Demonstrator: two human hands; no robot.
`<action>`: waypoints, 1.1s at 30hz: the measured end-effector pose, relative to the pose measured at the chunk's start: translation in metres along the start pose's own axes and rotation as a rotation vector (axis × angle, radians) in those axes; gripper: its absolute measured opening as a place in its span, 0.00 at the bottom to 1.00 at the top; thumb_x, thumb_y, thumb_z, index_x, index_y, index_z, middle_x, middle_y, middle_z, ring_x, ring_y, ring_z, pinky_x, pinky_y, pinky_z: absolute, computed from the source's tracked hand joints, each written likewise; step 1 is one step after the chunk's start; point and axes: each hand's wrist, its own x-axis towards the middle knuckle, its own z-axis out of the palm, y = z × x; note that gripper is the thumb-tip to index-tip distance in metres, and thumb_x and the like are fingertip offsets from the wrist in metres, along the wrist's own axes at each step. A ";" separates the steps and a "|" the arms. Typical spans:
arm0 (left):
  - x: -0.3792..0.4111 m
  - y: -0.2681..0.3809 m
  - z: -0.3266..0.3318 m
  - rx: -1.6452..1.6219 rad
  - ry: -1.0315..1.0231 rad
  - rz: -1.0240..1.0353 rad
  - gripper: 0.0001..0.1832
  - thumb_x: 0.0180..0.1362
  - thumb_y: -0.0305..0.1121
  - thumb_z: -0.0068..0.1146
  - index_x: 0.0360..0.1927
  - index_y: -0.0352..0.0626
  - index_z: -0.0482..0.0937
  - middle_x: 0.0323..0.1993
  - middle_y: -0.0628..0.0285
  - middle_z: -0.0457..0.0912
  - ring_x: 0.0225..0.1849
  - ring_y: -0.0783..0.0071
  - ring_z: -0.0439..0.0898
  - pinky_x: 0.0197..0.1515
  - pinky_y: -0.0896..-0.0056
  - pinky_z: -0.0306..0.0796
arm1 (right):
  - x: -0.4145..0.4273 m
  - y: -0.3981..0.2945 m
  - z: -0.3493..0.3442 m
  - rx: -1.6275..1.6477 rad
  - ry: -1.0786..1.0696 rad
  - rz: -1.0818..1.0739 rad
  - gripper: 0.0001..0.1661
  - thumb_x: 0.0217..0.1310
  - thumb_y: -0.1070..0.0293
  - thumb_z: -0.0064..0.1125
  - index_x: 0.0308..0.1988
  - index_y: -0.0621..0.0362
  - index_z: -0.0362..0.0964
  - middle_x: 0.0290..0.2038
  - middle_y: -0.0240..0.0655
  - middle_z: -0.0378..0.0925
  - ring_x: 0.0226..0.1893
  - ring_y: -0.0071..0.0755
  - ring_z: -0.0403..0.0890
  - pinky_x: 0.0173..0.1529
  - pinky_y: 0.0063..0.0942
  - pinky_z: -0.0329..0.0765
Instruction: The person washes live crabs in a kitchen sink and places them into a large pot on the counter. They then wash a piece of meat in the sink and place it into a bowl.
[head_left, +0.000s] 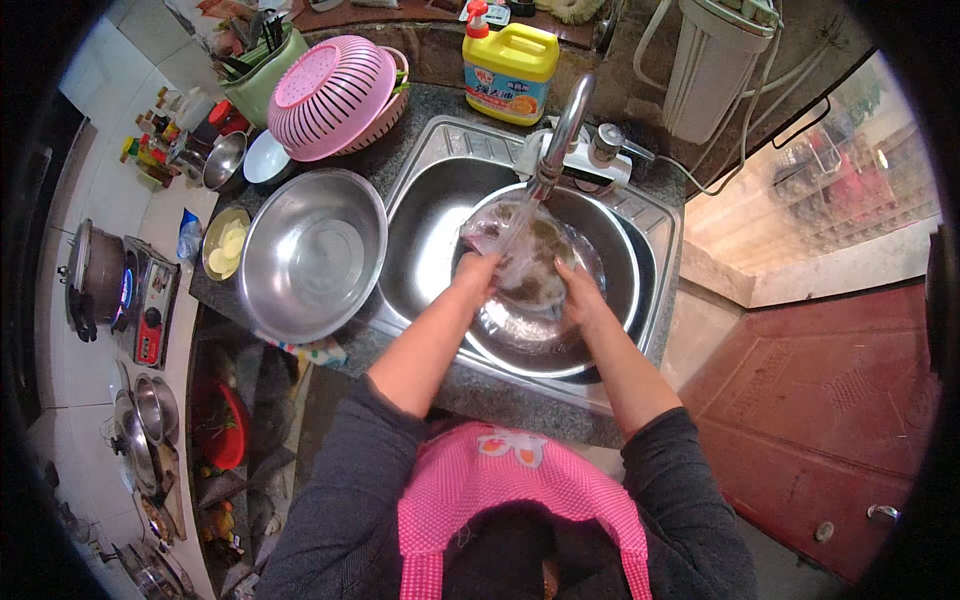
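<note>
Both my hands hold a large, floppy, mottled brown and pinkish piece of what looks like raw meat or fish; its exact kind is unclear. My left hand grips its left edge, fingertips partly hidden. On the right edge is my right hand, thumb on top and the other fingers hidden beneath. Water runs onto the piece from the curved metal faucet. Below it a wide stainless steel basin, with water in it, sits inside the metal sink.
Left of the sink stands a steel bowl, beside a small bowl of pale yellow slices. A pink colander and a yellow detergent jug stand behind. At far left, a pot sits over a lit gas stove.
</note>
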 end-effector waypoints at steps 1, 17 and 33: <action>0.000 -0.001 0.000 -0.013 0.003 0.007 0.13 0.51 0.37 0.55 0.38 0.41 0.76 0.31 0.60 0.75 0.27 0.70 0.72 0.23 0.68 0.64 | 0.000 0.000 0.001 -0.003 -0.024 -0.005 0.29 0.59 0.66 0.60 0.57 0.57 0.59 0.54 0.42 0.69 0.53 0.45 0.72 0.55 0.48 0.70; 0.016 -0.050 0.059 -0.858 -0.371 -0.147 0.18 0.62 0.39 0.43 0.51 0.41 0.71 0.50 0.50 0.75 0.51 0.53 0.74 0.51 0.45 0.72 | -0.105 -0.042 0.017 -0.700 -0.008 -0.261 0.18 0.53 0.74 0.62 0.47 0.63 0.72 0.41 0.36 0.79 0.41 0.29 0.78 0.48 0.27 0.74; 0.006 -0.059 0.046 -0.830 -0.804 0.338 0.19 0.67 0.42 0.34 0.57 0.45 0.65 0.54 0.58 0.70 0.55 0.64 0.69 0.61 0.64 0.63 | -0.126 -0.013 0.003 -1.480 -0.323 -1.029 0.29 0.45 0.84 0.49 0.51 0.52 0.70 0.55 0.33 0.70 0.58 0.44 0.67 0.61 0.40 0.64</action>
